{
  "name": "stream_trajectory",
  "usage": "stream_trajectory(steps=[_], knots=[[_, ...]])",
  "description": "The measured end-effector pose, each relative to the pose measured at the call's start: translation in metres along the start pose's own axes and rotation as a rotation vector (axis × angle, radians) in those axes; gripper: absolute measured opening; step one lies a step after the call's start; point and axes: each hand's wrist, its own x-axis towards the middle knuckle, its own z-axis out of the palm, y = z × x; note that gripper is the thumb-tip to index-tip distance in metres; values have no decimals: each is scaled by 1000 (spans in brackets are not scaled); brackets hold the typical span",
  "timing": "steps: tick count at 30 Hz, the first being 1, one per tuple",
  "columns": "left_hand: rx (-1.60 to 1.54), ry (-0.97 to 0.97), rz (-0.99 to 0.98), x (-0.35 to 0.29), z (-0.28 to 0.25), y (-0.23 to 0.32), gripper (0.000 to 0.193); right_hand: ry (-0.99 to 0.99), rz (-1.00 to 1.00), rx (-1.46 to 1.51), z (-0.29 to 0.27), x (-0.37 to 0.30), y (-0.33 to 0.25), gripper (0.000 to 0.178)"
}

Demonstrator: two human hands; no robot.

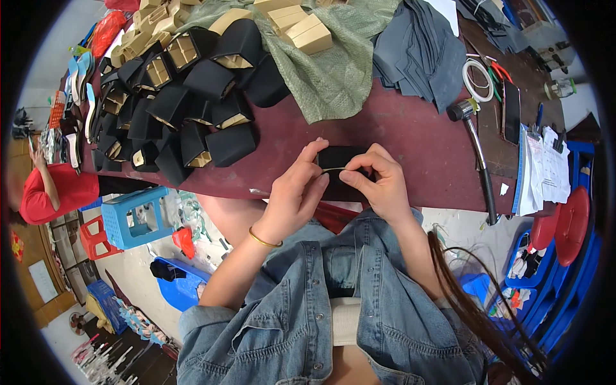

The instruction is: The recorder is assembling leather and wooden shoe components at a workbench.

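Near the table's front edge, a black fabric-covered piece point(341, 156) lies between my hands, with a thin pale edge running across its middle. My left hand point(296, 186) holds its left side, thumb and fingers closed at that edge. With thumb and forefinger pinched together, my right hand point(380, 183) grips the same edge from the right. My fingers partly cover the piece, so its full shape is hidden. To the left sits a heap of similar black-covered hollow blocks point(208, 80) with tan insides showing.
Bare tan blocks point(308, 33) rest on a green cloth point(321, 83) at the back. Grey sheets point(417, 54) are stacked right of it. A hammer point(478, 154), white cord coil point(478, 81) and clipboard point(544, 170) lie at right. Blue stool point(136, 215) and a person in red point(58, 192) are left.
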Motion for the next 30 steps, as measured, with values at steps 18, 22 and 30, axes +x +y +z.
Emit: stream_trajectory(steps=[18, 22, 30], knots=[[263, -356, 157, 1, -9, 6, 61, -508, -162, -442, -39, 10, -15, 90], [-543, 272, 45, 9, 41, 11, 83, -183, 50, 110, -17, -18, -19, 93], [-719, 308, -119, 14, 76, -6, 62, -11, 59, 221, 14, 0, -7, 62]])
